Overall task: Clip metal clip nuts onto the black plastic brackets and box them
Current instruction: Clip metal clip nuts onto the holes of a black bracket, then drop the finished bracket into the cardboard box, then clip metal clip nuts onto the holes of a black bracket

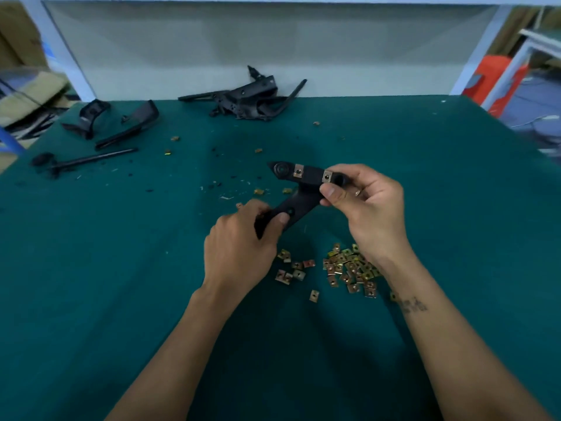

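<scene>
Bracket (pixel 303 189) is held above the green surface (pixel 121 268), its lower end gripped by the curled left hand (pixel 239 253), its upper end, beside a fitted clip nut (pixel 327 176), pinched by the right hand (pixel 364 208).

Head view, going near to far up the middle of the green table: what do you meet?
Loose clip nuts → left hand → held black bracket with two clip nuts fitted, right hand at its far end → pile of black brackets by the wall.
</scene>
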{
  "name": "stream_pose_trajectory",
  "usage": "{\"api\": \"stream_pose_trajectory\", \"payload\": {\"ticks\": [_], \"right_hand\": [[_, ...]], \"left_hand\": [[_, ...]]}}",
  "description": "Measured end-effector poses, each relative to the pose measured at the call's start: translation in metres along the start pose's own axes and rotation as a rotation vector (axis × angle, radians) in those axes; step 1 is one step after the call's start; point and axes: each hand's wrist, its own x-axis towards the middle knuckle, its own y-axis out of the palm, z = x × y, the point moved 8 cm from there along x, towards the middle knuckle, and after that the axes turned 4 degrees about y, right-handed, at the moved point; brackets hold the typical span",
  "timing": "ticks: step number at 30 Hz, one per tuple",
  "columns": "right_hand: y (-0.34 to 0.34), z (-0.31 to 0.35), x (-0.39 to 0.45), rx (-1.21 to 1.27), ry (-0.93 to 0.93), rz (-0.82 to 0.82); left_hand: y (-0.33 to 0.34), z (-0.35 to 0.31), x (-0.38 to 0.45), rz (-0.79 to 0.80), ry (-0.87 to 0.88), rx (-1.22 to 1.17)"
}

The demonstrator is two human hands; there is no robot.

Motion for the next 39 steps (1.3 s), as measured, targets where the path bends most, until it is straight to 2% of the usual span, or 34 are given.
{"api": "stream_pose_trajectory", "payload": {"ticks": [2,6,11,15,17,19,22,26,30,34,37,39], "right_hand": [[-0.013,0.001,0.003,0.131,0.041,-0.052],[-0.027,0.0,-0.001,0.186,0.082,-0.103],[-0.048,0.006,-0.019,0.118,0.083,-0.131],[-0.081,0.01,-0.047,-0.131,0.093,-0.193],[-0.104,0.016,-0.069,-0.203,0.121,-0.259],[-0.13,0.021,-0.098,-0.125,0.166,-0.369],[-0.173,0.022,-0.159,0.008,0.204,-0.585],[-0.217,0.019,-0.249,0.182,0.293,-0.804],[-0.275,0.013,-0.347,0.389,0.357,-1.138],[-0.312,-0.022,-0.418,0.531,0.533,-1.38],[-0.323,-0.063,-0.45,0.675,0.66,-1.499],[-0.328,-0.087,-0.469,0.687,0.721,-1.575]], "left_hand": [[0.007,-0.004,0.001,0.045,0.011,-0.16],[0.014,-0.021,-0.001,0.064,0.065,-0.228],[0.019,-0.035,-0.008,0.103,0.076,-0.196],[0.03,-0.059,-0.017,0.157,0.094,-0.207],[0.04,-0.083,-0.023,0.184,0.108,-0.221],[0.056,-0.114,-0.034,0.217,0.123,-0.216],[0.092,-0.187,-0.067,0.339,0.205,-0.244],[0.138,-0.299,-0.14,0.54,0.473,-0.286],[0.193,-0.366,-0.237,0.833,0.635,-0.313],[0.252,-0.376,-0.327,1.133,0.702,-0.19],[0.295,-0.358,-0.365,1.278,0.59,-0.106],[0.317,-0.341,-0.385,1.4,0.507,-0.054]]}}
